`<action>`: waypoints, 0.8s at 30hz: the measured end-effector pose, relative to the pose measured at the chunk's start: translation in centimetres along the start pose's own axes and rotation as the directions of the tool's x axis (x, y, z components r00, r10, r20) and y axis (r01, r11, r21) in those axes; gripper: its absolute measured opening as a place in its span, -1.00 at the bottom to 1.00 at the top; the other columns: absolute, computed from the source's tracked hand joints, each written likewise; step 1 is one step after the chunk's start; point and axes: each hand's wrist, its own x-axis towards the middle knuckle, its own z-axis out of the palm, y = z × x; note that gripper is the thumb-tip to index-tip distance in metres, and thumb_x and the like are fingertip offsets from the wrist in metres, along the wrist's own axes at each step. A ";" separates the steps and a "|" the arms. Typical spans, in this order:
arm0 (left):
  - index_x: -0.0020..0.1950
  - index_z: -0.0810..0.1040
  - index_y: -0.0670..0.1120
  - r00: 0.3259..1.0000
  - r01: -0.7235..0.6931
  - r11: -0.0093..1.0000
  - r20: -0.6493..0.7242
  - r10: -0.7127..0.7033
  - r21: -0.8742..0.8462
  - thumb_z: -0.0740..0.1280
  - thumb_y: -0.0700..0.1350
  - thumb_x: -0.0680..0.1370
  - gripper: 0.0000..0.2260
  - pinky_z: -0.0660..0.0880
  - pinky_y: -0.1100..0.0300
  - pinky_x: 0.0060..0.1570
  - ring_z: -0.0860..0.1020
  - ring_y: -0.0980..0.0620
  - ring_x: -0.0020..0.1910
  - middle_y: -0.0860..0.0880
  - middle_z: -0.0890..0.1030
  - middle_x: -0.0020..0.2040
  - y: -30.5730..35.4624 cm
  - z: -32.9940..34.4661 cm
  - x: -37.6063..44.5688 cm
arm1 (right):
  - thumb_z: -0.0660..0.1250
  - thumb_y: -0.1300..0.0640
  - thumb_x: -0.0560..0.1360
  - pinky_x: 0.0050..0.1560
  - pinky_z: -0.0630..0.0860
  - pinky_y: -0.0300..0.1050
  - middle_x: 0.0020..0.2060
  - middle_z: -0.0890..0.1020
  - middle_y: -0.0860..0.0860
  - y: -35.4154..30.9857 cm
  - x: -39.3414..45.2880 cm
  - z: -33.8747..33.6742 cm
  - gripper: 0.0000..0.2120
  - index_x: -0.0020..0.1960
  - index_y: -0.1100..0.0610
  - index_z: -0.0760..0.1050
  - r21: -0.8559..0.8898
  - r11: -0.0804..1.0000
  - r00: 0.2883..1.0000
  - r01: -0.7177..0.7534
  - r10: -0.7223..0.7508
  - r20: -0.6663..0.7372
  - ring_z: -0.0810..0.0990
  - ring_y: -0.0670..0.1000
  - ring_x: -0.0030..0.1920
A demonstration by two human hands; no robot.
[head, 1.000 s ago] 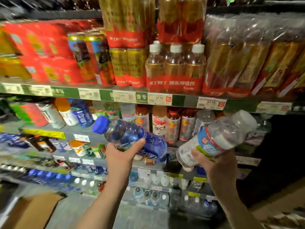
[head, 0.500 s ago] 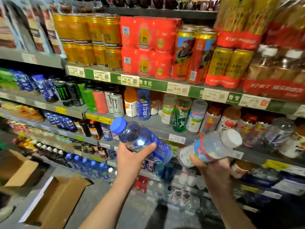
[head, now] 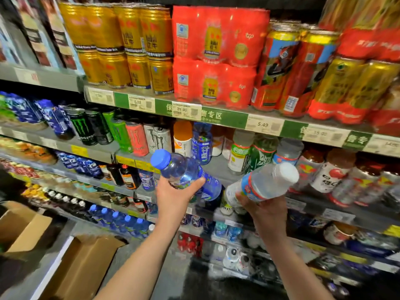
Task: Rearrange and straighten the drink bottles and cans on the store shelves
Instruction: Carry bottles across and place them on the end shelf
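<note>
My left hand (head: 175, 194) grips a blue bottle (head: 184, 172) with a blue cap, tilted so the cap points up-left. My right hand (head: 265, 210) holds a clear bottle (head: 263, 184) with a white cap and a blue-and-red label, tilted cap up-right. Both bottles hang in front of the second shelf (head: 218, 169), where a matching blue bottle (head: 201, 146) stands upright beside an orange-capped bottle (head: 183, 137). Green and clear bottles (head: 259, 154) stand to their right.
Energy drink cans (head: 121, 133) line the second shelf on the left. Gold cans (head: 129, 46) and red multipacks (head: 216, 53) fill the shelf above. Lower shelves carry small bottles (head: 121, 221). Open cardboard boxes (head: 80, 265) sit on the floor at lower left.
The view has swung left along the shelves, bringing the energy cans and gold cans into sight. Both hands keep their bottles, held in much the same pose.
</note>
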 end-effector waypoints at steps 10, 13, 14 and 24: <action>0.20 0.53 -0.15 0.999 -0.007 0.999 -0.054 0.009 0.039 0.67 -0.10 0.28 -0.43 0.48 0.40 0.01 0.62 0.14 0.00 0.03 0.65 0.03 -1.8 8.7 6.4 | 0.69 0.16 0.12 -0.12 0.60 -0.29 -0.04 0.71 0.03 2.6 3.8 -0.3 -0.43 0.05 0.04 0.53 0.153 0.969 0.980 -0.195 0.200 -0.017 0.69 -0.13 -0.09; 0.17 0.53 -0.17 0.997 0.003 0.989 -0.072 0.008 0.145 0.67 -0.01 0.27 -0.41 0.46 0.22 0.04 0.58 -0.02 0.05 -0.04 0.61 0.04 -2.5 10.2 7.9 | 0.63 0.23 0.15 -0.19 0.56 -0.38 -0.09 0.70 -0.12 2.8 3.1 -1.2 -0.47 0.03 0.00 0.52 0.138 0.962 0.969 -0.235 0.243 -0.041 0.68 -0.22 -0.10; 0.17 0.53 -0.18 0.997 -0.014 0.982 -0.067 0.027 0.188 0.66 0.01 0.27 -0.41 0.46 0.17 0.04 0.58 -0.06 0.05 -0.07 0.61 0.05 -2.8 10.6 8.4 | 0.61 0.34 0.20 -0.19 0.55 -0.39 -0.11 0.69 -0.16 3.2 2.9 -1.4 -0.49 0.03 -0.01 0.52 0.123 0.962 0.966 -0.243 0.251 -0.057 0.68 -0.23 -0.10; 0.10 0.41 -0.04 0.975 -0.212 0.935 0.128 0.182 0.283 0.68 0.04 0.22 -0.38 0.47 0.04 0.04 0.52 -0.07 0.05 -0.01 0.50 0.03 -2.7 13.2 10.2 | 0.61 0.36 0.25 -0.06 0.60 -0.27 -0.04 0.70 -0.07 2.7 0.8 -0.9 -0.45 0.12 0.02 0.50 -0.011 0.980 0.955 -0.198 0.190 -0.229 0.69 -0.09 0.00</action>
